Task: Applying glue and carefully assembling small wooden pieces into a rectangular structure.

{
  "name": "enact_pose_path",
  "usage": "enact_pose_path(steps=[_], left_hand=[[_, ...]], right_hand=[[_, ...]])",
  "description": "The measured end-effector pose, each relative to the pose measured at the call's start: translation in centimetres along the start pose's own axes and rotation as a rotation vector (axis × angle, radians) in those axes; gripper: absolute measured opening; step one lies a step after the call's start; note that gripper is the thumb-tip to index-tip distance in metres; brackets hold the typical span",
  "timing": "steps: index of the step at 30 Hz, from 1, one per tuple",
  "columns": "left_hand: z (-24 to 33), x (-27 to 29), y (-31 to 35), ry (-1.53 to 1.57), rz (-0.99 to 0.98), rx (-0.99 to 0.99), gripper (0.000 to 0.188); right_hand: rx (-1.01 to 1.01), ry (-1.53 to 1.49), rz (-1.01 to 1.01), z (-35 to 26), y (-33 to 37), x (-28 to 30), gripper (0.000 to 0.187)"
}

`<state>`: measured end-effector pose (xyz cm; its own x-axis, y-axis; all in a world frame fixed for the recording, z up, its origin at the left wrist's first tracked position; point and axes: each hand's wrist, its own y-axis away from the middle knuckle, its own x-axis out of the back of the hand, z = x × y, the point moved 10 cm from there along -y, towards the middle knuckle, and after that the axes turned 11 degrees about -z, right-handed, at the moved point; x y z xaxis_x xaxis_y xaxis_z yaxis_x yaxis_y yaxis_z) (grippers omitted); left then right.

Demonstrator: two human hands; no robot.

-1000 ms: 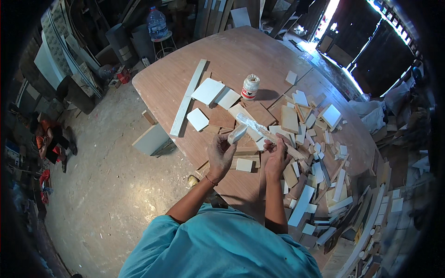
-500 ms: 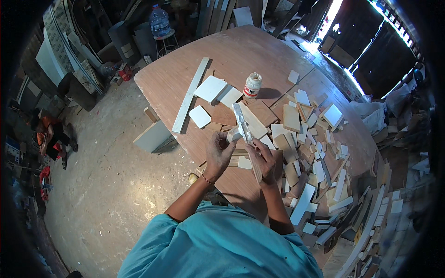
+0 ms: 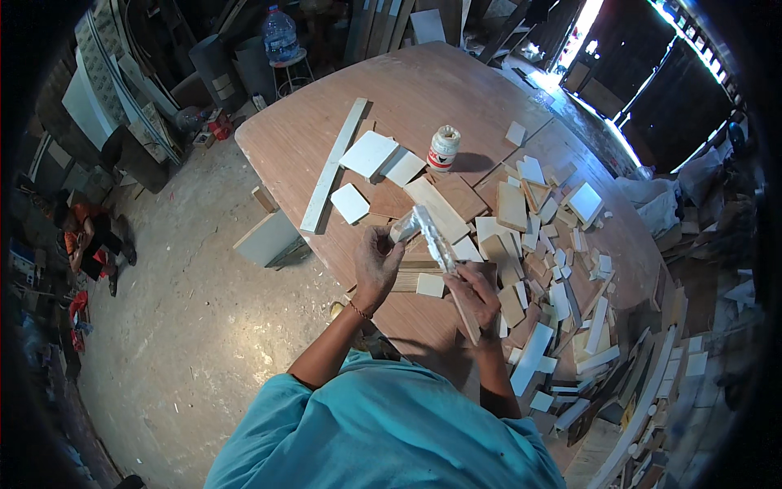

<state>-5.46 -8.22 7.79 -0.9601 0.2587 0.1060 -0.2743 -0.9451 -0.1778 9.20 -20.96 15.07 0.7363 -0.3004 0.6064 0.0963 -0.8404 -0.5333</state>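
My left hand [image 3: 375, 265] pinches a small pale wood block [image 3: 402, 229] between thumb and fingers. My right hand [image 3: 475, 300] grips a narrow wooden stick [image 3: 463, 314], slanting from near my body up to the left. White paste, which looks like glue, coats the stick's far half [image 3: 434, 236]. At its far end the stick meets the block, or overlaps it; I cannot tell which. Beyond my hands an uncapped white jar [image 3: 443, 150] with a red band stands upright on the brown table [image 3: 415, 77]. A small white piece [image 3: 430, 284] lies between my wrists.
A heap of wood offcuts [image 3: 562, 285] covers the table's right side. A long pale strip [image 3: 334, 167] and white boards [image 3: 369, 155] lie left of the jar. A person [image 3: 90, 236] sits at far left. A water bottle [image 3: 281, 37] stands on a stool behind the table.
The stick has tilted and slid nearer my body, its far end lower and more to the left. My right hand has moved slightly right and toward me; my left hand has barely shifted.
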Motion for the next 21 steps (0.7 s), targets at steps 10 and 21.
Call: enact_pose_path(steps=[10, 21], left_hand=[[-0.8, -0.3, -0.3, 0.252, -0.025, -0.068, 0.023], [-1.2, -3.0, 0.8, 0.564, -0.131, 0.259, 0.018]], right_hand=[[0.043, -0.302, 0.083, -0.8, 0.2, 1.1, 0.023], [-0.31, -0.709, 0.473, 7.5, 3.4, -1.3, 0.032]])
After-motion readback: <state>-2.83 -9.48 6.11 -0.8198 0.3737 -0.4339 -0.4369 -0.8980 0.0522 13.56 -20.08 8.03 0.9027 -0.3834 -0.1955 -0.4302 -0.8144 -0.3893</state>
